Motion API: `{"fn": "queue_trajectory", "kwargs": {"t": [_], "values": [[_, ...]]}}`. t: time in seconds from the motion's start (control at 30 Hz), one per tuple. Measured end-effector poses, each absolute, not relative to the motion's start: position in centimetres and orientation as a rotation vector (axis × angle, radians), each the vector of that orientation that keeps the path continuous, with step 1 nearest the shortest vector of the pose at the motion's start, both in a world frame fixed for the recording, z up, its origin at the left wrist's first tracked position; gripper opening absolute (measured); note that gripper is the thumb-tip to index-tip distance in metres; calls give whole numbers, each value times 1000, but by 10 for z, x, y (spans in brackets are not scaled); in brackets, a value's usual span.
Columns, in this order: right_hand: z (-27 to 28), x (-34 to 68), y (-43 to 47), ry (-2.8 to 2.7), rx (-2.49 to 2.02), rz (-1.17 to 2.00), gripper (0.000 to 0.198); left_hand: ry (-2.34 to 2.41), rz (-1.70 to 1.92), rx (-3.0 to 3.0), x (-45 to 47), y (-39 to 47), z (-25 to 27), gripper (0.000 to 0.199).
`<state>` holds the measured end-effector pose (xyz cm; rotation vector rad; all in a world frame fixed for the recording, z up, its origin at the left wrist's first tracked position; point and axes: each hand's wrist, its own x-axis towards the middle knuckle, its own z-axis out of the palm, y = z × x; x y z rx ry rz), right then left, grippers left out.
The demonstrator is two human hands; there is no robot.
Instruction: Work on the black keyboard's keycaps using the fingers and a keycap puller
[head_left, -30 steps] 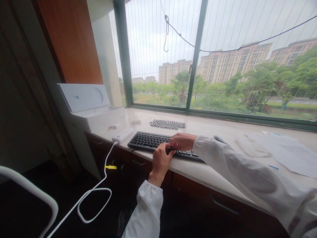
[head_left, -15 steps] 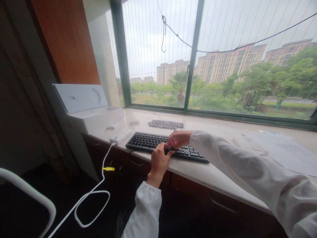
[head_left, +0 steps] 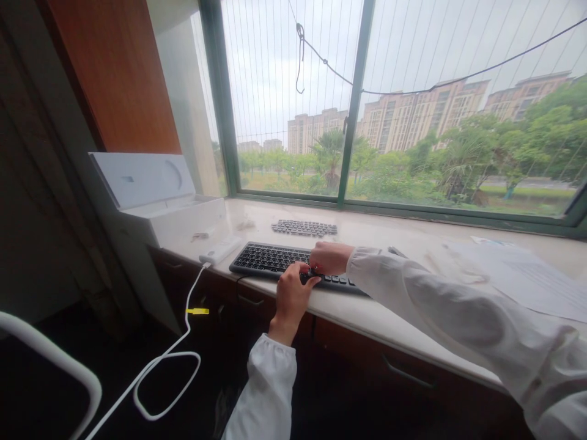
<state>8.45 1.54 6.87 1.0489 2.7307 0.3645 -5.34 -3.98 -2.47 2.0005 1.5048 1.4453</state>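
A black keyboard [head_left: 263, 258] lies near the front edge of the white counter, with its right part partly under my hands and sleeve. My left hand [head_left: 292, 290] is at its front edge, thumb and forefinger curled toward each other in a pinch. Against those fingertips rests my right hand [head_left: 329, 258], reaching in from the right with its fingers closed over the keys. A small dark piece shows between the two hands, too small to name. Behind the keyboard, dark keys [head_left: 304, 228] lie in rows on the counter.
On the left stands an open white box [head_left: 181, 217]. A white power strip [head_left: 220, 251] lies before it, its white cable [head_left: 187, 330] hanging off the counter with a yellow tag [head_left: 198, 311]. Papers [head_left: 536, 275] lie at the right. A window [head_left: 293, 110] is behind.
The view has shifted slightly. My right wrist and sleeve now cover more of the keyboard's right end. Both hands stay together at the same part of the keyboard.
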Motion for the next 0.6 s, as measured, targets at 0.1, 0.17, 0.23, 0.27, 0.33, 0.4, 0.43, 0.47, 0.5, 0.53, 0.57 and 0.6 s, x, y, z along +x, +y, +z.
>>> {"fn": "queue_trajectory", "kwargs": {"t": [0.1, 0.17, 0.23, 0.27, 0.33, 0.4, 0.43, 0.47, 0.5, 0.53, 0.57, 0.6], "values": [[71, 78, 7, 2682, 1133, 419, 19, 1497, 1451, 1999, -53, -40, -25, 28], [70, 76, 5, 2662, 1163, 454, 19, 1495, 1451, 1996, -53, -41, -25, 26], [68, 76, 4, 2636, 1181, 485, 20, 1498, 1442, 1991, -52, -41, -25, 26], [66, 75, 4, 2620, 1177, 482, 21, 1502, 1435, 1989, -52, -41, -25, 26], [63, 75, 4, 2597, 1136, 460, 23, 1510, 1421, 1987, -53, -41, -24, 28], [60, 75, 2, 2575, 1068, 471, 24, 1520, 1407, 1987, -53, -41, -24, 27], [58, 75, 0, 2566, 1041, 503, 24, 1522, 1402, 1988, -53, -41, -23, 26], [57, 74, -2, 2557, 1024, 546, 25, 1521, 1399, 1991, -53, -41, -23, 25], [56, 74, -5, 2548, 1020, 587, 25, 1519, 1398, 1993, -53, -41, -23, 25], [55, 74, -7, 2539, 1028, 618, 25, 1514, 1398, 1998, -53, -41, -23, 24], [54, 74, -9, 2534, 1042, 637, 26, 1511, 1399, 2002, -53, -41, -23, 24], [53, 74, -10, 2529, 1051, 648, 26, 1510, 1400, 2004, -53, -41, -23, 24]]}}
